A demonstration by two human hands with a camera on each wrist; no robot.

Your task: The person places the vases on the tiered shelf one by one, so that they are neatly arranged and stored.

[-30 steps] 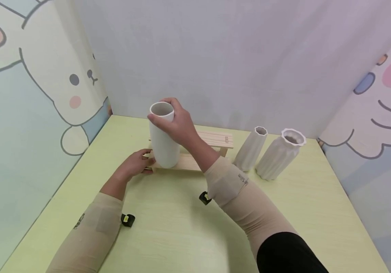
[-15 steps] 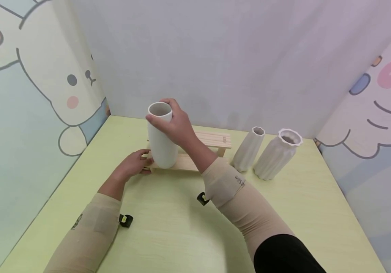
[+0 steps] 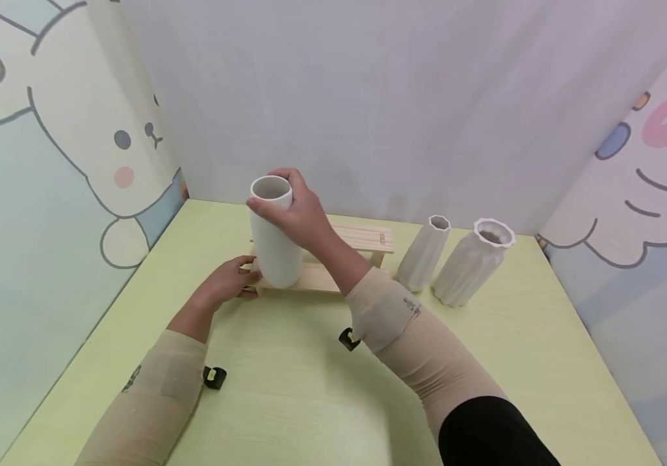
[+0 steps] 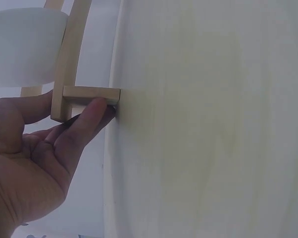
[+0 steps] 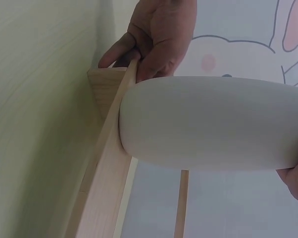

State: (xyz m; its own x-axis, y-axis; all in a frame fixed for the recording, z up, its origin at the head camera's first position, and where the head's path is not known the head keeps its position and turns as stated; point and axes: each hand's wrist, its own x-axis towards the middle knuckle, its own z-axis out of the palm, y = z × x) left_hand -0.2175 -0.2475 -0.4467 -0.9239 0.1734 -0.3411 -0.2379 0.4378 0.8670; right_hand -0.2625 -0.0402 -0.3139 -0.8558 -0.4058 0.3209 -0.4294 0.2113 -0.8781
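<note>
A tall smooth white vase (image 3: 277,249) stands upright on the lower step of a small two-step wooden shelf (image 3: 324,277), near its left end. Near the rim, my right hand (image 3: 304,210) grips the vase, thumb across the front and fingers around the back. My left hand (image 3: 230,281) holds the left end of the lower step. In the left wrist view, its thumb lies by the board and its fingers rest against the short leg (image 4: 92,93). The right wrist view shows the vase's base (image 5: 131,116) touching the step, with my left hand (image 5: 161,37) beyond.
Right of the shelf stand a slim faceted white vase (image 3: 423,255) and a wider ribbed white vase (image 3: 473,264) with a scalloped rim. All rests on a pale yellow-green table (image 3: 287,388). A plain pale backdrop (image 3: 368,110) hangs behind, with cartoon-printed panels at both sides.
The view has shifted very slightly. Both hands, the vase and the shelf keep the same positions relative to each other.
</note>
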